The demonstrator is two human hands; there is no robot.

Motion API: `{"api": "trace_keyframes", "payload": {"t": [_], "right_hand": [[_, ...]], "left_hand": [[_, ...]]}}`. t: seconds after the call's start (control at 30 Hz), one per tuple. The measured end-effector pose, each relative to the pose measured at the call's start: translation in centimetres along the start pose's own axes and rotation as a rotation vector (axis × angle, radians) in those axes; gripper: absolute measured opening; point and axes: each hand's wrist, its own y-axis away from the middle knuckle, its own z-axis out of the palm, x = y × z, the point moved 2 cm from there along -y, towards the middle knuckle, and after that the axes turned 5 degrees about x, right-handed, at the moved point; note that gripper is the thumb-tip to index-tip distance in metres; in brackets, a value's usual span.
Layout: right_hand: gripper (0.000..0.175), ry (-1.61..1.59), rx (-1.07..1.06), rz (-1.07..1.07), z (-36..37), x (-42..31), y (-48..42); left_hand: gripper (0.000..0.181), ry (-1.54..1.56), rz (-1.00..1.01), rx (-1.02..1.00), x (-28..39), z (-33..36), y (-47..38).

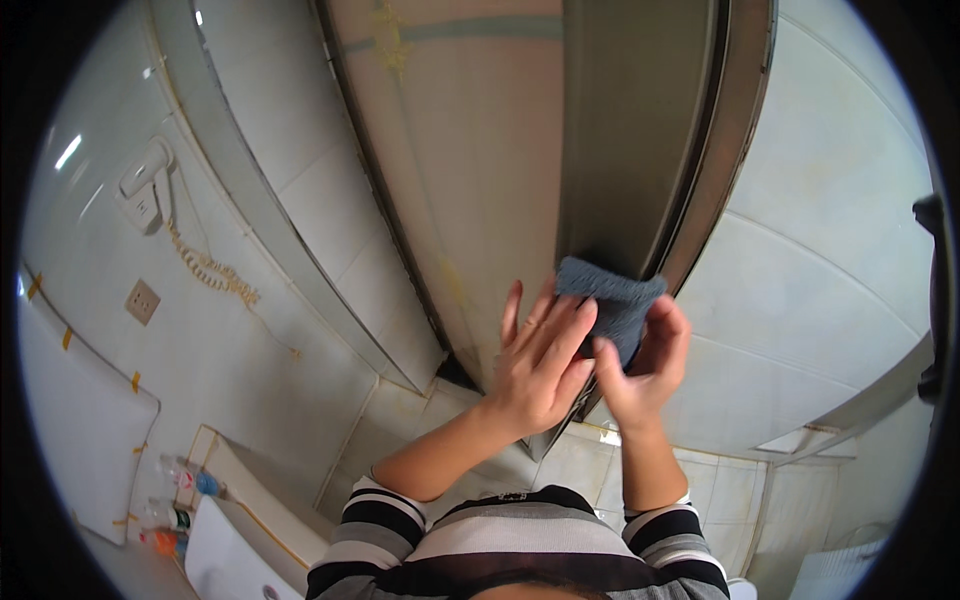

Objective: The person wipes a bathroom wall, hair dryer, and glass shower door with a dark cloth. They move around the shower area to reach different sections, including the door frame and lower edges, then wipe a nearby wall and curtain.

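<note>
Between my two hands is a folded blue-grey cloth (611, 300), held up in front of a door with a dark metal frame. My right hand (645, 360) grips the cloth's right side, thumb in front and fingers curled behind it. The fingers of my left hand (540, 360) are extended and lie along the cloth's left edge; whether they pinch it I cannot tell. Behind the cloth stand a frosted glass panel (465, 150) and a dark metal door stile (637, 127). The cloth hides part of the stile.
A wall-mounted hair dryer (146, 180) with a coiled cord hangs at left above a wall socket (142, 301). Several plastic bottles (176, 502) stand by a white basin (232, 555) at lower left. Tiled wall (817, 262) rises at right, and floor tiles (712, 480) show below.
</note>
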Motion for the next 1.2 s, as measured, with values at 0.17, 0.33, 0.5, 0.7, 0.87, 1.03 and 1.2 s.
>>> {"api": "trace_keyframes", "payload": {"t": [0.17,0.33,0.5,0.7,0.87,1.03,1.2], "right_hand": [[0.065,0.019,-0.215,-0.335,0.3,-1.8,3.8],[0.068,-0.451,-0.551,-0.224,2.6,-3.3,4.2],[0.079,-0.604,-0.841,-0.250,7.4,-6.1,3.8],[0.075,-0.695,-0.808,-0.440,11.9,-7.2,8.5],[0.075,-0.715,-0.913,-0.425,14.9,-7.3,12.6],[0.073,-0.771,-0.858,-0.485,21.5,-10.4,11.2],[0.054,-0.825,-0.778,-0.516,27.6,-13.7,11.1]], "left_hand": [[0.036,-0.058,0.016,0.279,1.2,-1.0,5.1],[0.050,-0.043,-0.365,0.325,3.6,-2.5,8.1],[0.061,-0.006,-0.483,0.473,5.5,-8.9,5.5],[0.058,-0.408,-0.487,0.598,6.4,-13.8,7.2],[0.058,-1.033,-0.430,0.461,7.0,-15.9,9.3],[0.065,-1.037,-0.382,0.470,6.1,-22.9,5.7],[0.069,-0.941,-0.328,0.531,4.5,-29.0,3.8]]}}
